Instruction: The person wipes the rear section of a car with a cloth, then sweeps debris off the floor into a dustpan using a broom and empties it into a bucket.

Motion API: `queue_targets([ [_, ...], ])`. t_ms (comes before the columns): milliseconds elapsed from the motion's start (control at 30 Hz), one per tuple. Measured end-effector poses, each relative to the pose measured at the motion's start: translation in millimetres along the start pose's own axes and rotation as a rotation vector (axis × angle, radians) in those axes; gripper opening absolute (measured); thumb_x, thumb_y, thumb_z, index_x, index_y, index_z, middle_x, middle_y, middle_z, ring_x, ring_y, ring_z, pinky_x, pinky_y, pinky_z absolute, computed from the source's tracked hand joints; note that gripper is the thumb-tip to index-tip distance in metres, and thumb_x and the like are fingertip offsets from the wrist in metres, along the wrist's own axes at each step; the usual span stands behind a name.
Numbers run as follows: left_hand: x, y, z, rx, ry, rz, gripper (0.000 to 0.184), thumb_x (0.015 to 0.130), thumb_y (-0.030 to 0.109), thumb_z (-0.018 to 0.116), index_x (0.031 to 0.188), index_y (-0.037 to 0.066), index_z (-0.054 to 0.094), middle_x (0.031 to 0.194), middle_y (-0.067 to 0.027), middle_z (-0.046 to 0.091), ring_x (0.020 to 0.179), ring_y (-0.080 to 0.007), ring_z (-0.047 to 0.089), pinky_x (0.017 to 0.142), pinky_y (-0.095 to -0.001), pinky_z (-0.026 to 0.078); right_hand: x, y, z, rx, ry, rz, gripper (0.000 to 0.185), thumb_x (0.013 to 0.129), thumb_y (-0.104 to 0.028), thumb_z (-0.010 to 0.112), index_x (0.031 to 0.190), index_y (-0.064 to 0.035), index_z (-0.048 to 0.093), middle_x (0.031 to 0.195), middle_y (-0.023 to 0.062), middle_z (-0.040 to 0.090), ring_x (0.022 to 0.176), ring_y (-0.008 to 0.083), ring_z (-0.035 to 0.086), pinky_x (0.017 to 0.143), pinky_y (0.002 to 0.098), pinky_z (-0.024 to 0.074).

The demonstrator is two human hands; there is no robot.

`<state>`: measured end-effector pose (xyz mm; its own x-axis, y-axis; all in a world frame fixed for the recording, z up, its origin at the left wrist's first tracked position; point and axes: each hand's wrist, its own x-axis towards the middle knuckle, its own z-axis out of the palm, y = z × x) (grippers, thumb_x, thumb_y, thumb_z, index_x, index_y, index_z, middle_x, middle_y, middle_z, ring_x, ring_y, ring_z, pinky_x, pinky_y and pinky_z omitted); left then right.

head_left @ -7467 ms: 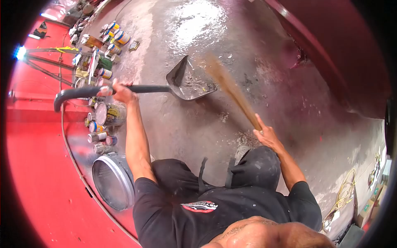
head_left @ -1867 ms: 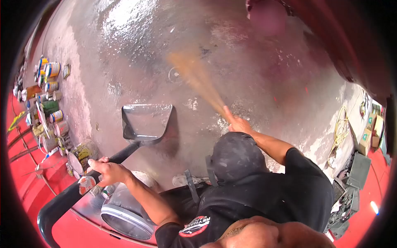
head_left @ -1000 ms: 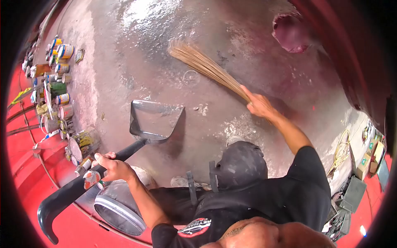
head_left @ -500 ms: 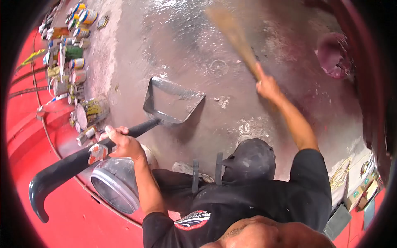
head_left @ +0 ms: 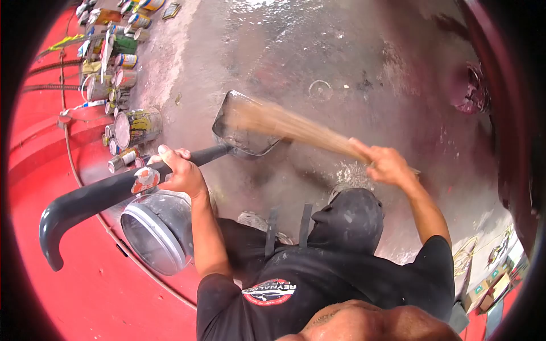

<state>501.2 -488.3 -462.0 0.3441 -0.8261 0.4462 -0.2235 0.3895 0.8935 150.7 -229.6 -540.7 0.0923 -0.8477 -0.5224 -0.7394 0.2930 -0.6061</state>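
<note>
My left hand [head_left: 183, 171] is closed around the dark handle of a long-handled dustpan [head_left: 196, 156], below its orange and white sticker. The handle's curved end points to the lower left, and the pan rests on or close to the wet-looking floor. A straw-coloured hand broom [head_left: 296, 129] is in my right hand [head_left: 388, 163], gripped near its narrow end. Its bristles, blurred by motion, lie over the pan's opening and hide most of the inside.
Paint cans and tins [head_left: 126, 77] line the red wall [head_left: 40, 142] at left. A grey bucket [head_left: 156, 230] lies tipped beside my left leg. A dark red panel [head_left: 506, 113] borders the right side, and boxes [head_left: 490, 291] sit at lower right.
The broom has swung from upper right down and left, from the open floor to over the dustpan. The dustpan has shifted slightly up and right in view, still in my left hand.
</note>
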Motion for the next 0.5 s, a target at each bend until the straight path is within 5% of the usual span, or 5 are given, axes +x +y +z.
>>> queue_targets([
  [100,-2,10,-20,-0.068,0.0,-0.014,0.02,0.091,0.002,0.061,0.095,0.006,0.042,0.065,-0.0058,0.048,0.047,-0.0124,0.044,0.044,-0.0274,0.042,52,52,-34,-0.096,0.385,-0.067,0.089,0.072,-0.008,0.061,0.152,-0.0321,0.03,0.103,0.0209,0.067,0.085,0.0368,0.067,0.078,0.0437,0.0532],
  [233,-12,27,-56,-0.026,0.104,-0.041,0.018,0.09,-0.003,0.055,0.095,0.006,0.041,0.058,-0.0049,0.044,0.046,-0.0114,0.042,0.045,-0.0278,0.042,184,59,-99,-0.018,0.555,0.064,0.085,0.077,-0.014,0.058,0.153,-0.0301,0.025,0.093,0.0271,0.067,0.078,0.0382,0.069,0.072,0.045,0.0527],
  [267,-15,29,-67,-0.03,0.106,-0.026,0.018,0.089,-0.003,0.055,0.095,0.006,0.041,0.059,-0.0048,0.045,0.047,-0.0114,0.042,0.045,-0.0275,0.042,222,53,-112,-0.039,0.52,0.021,0.085,0.077,-0.014,0.058,0.153,-0.0301,0.025,0.093,0.0271,0.067,0.078,0.0382,0.069,0.072,0.045,0.0527],
  [333,-24,29,-78,-0.016,0.166,-0.045,0.018,0.088,-0.003,0.056,0.094,0.006,0.04,0.063,-0.0047,0.046,0.048,-0.012,0.044,0.046,-0.0271,0.043,279,45,-123,0.115,0.395,0.261,0.084,0.081,-0.013,0.06,0.154,-0.0332,0.022,0.097,0.029,0.067,0.092,0.0444,0.066,0.078,0.0517,0.052],
  [500,-27,14,-77,-0.005,0.213,-0.056,0.022,0.085,-0.004,0.057,0.096,0.006,0.04,0.074,-0.006,0.048,0.054,-0.014,0.048,0.046,-0.0277,0.045,296,87,-20,-0.228,0.161,-0.026,0.087,0.079,-0.015,0.059,0.155,-0.028,0.018,0.095,0.0288,0.067,0.088,0.043,0.068,0.079,0.0501,0.0535],
])
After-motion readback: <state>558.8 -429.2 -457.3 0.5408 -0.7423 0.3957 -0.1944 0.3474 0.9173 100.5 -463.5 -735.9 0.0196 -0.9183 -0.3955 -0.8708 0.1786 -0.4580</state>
